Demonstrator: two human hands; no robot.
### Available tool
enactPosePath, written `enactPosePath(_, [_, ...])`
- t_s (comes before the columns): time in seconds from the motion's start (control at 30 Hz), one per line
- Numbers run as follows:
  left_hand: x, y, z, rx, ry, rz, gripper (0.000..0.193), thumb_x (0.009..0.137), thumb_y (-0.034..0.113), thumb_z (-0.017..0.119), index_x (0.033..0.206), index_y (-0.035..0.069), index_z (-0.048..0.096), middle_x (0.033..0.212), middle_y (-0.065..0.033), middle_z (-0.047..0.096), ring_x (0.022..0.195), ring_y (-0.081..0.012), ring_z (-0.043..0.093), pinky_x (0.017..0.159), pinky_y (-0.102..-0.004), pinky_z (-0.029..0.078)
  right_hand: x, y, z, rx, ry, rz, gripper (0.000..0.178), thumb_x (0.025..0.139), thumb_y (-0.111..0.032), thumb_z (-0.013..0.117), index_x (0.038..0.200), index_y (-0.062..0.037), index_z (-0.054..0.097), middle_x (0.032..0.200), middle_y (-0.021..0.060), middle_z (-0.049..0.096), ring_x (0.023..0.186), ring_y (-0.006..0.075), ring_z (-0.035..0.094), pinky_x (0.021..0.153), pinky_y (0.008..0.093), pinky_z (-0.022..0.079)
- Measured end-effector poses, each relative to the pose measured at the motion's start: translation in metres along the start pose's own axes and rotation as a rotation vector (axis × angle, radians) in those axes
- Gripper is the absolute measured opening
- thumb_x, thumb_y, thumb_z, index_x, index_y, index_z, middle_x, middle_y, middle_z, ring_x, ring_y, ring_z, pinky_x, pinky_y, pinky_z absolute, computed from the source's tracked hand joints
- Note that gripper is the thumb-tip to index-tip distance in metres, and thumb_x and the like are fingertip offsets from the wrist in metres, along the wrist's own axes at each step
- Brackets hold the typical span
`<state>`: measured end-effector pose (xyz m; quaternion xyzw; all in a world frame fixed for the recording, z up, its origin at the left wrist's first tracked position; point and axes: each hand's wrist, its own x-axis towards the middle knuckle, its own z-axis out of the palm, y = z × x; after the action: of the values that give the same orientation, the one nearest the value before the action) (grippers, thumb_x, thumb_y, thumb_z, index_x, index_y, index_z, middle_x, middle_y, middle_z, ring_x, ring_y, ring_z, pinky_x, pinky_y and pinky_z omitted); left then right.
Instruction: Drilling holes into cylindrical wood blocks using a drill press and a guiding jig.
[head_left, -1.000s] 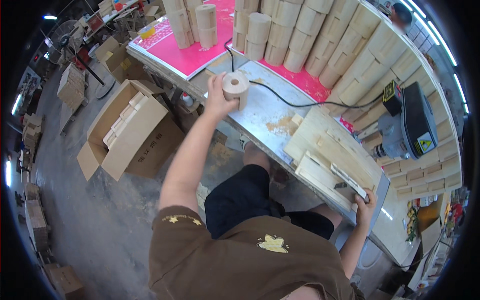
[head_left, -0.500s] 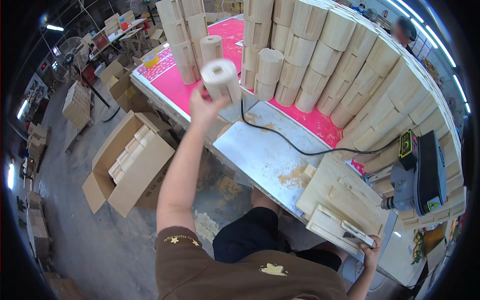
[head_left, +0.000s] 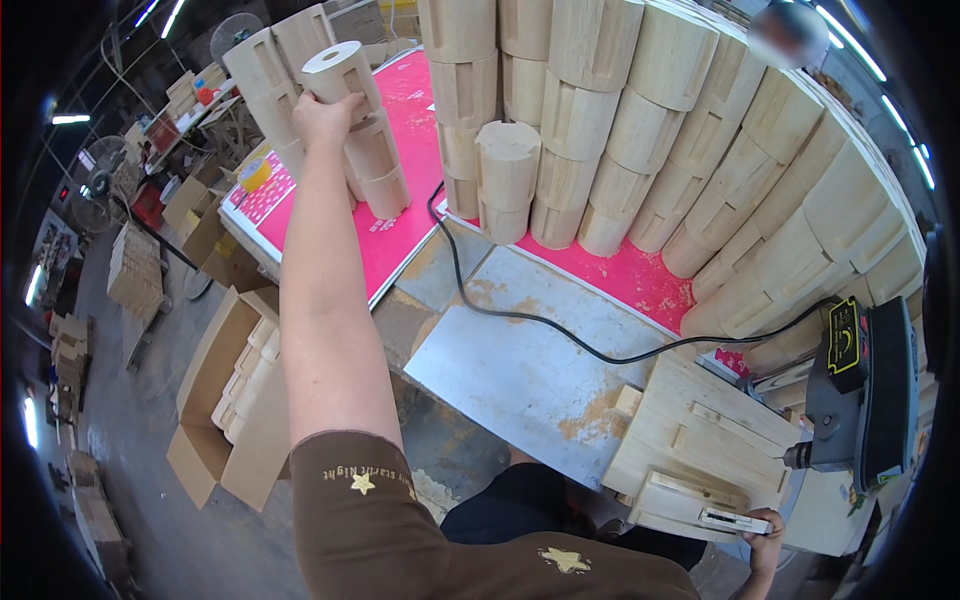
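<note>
My left hand (head_left: 325, 118) is stretched far out and closed around a pale wooden cylinder (head_left: 350, 76) with a round hole in its top. That cylinder sits on top of a short stack of similar cylinders (head_left: 380, 170) at the far left of the table. At the lower right, the fingers of my right hand (head_left: 767, 530) are closed on the end of a slim pale piece with a dark slot (head_left: 733, 521). This piece lies against a wooden block (head_left: 680, 500) on the edge of a wooden board (head_left: 690, 435).
A drill (head_left: 840, 410) is mounted over the board, its black cable (head_left: 560, 325) trailing across the table. Tall rows of wooden cylinders (head_left: 590, 90) line the back and right. A cardboard box (head_left: 250, 455) of wooden pieces stands on the floor at left. Someone is at the far right.
My left hand has carried the cylinder away and to the left, onto the stack. My right hand stays at the slotted piece. The view has shifted.
</note>
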<state>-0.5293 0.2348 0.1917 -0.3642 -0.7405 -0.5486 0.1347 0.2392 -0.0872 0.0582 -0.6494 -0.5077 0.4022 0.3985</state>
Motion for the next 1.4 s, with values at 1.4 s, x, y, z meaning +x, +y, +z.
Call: enactPosePath(1.4, [-0.244, 0.065, 0.103, -0.208, 0.108, -0.009, 0.076, 0.056, 0.027, 0.08, 0.114, -0.003, 0.041, 0.104, -0.0207, 0.044, 0.107, -0.0398, 0.037, 0.094, -0.0488, 0.029, 0.001, 0.006, 0.005, 0.112, -0.006, -0.029, 0.03, 0.056, 0.002, 0.077, 0.081, -0.0039, 0.061, 0.079, 0.0029, 0.062, 0.076, 0.013, 0.058, 0.071, 0.0253, 0.046])
